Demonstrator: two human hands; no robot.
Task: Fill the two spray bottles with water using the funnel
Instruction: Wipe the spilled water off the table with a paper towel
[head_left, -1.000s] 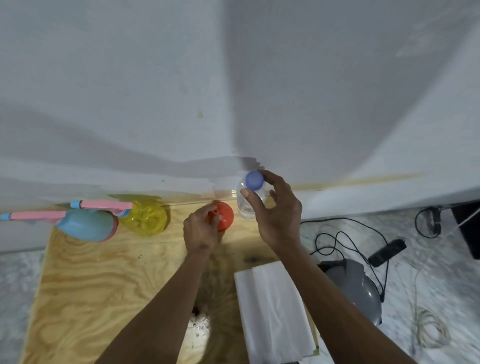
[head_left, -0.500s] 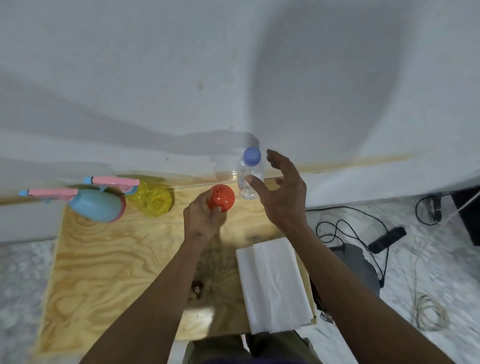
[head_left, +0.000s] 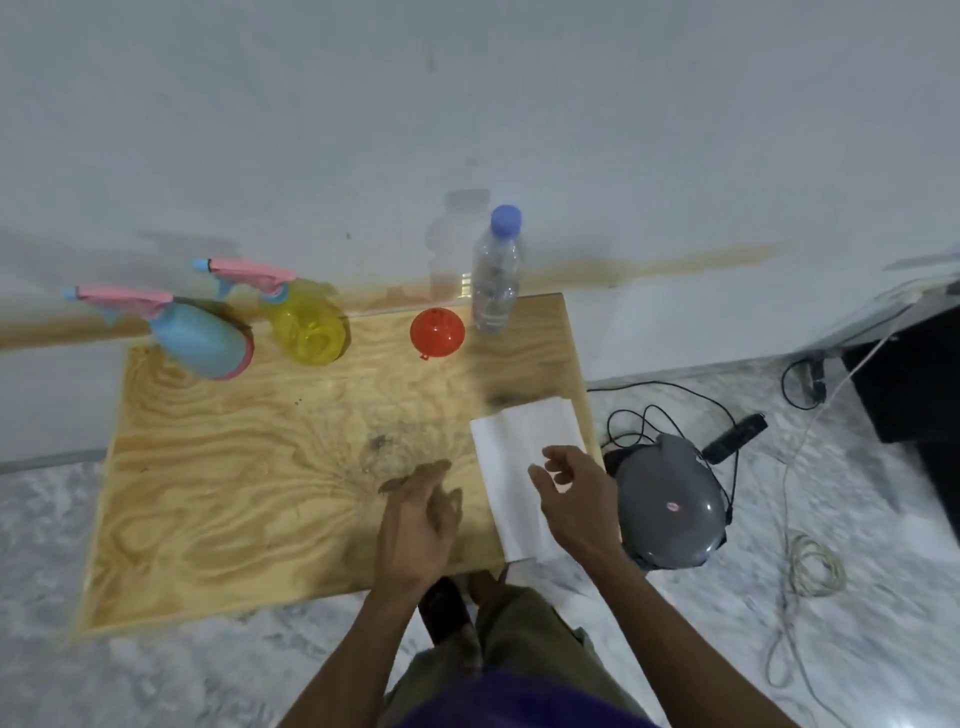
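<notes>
Two hands empty, left hand (head_left: 415, 525) blurred, right hand (head_left: 574, 499) covering part of white paper (head_left: 519, 441), funnel (head_left: 437, 332) untouched.

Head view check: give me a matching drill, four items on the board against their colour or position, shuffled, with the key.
Items:
1. funnel
2. water bottle
3. left spray bottle
4. tissue

Descriptions:
A. clear body, blue cap, standing at the board's far edge
B. white, folded, at the board's right edge, partly under the right hand
C. red, between the yellow spray bottle and the clear bottle
D. light blue body with a pink trigger

Pairs: 1-C, 2-A, 3-D, 4-B
</notes>
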